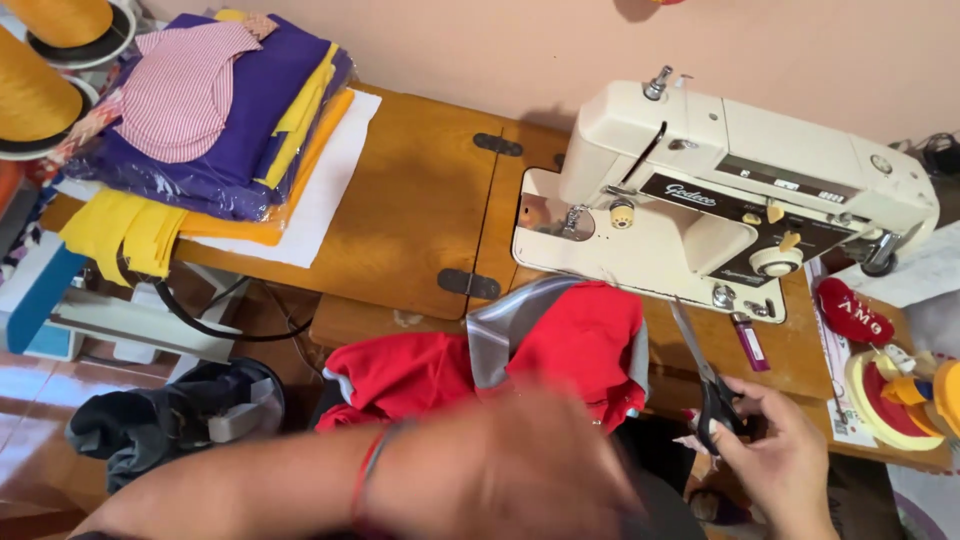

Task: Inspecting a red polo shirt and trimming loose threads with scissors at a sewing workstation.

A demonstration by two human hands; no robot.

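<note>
A plain peach-pink wall (500, 50) runs across the top of the frame. Against it stands a wooden sewing table (410, 200) with dark hinges, its varnish warm brown under soft, even light. At the lower left the floor (30, 400) shows reddish-brown tiles with a slight sheen. A white and blue frame (60, 300) sits under the table's left end, with a black cable (200, 320) looping beneath. A dark shadow falls on the wall behind the table, centre top.
</note>
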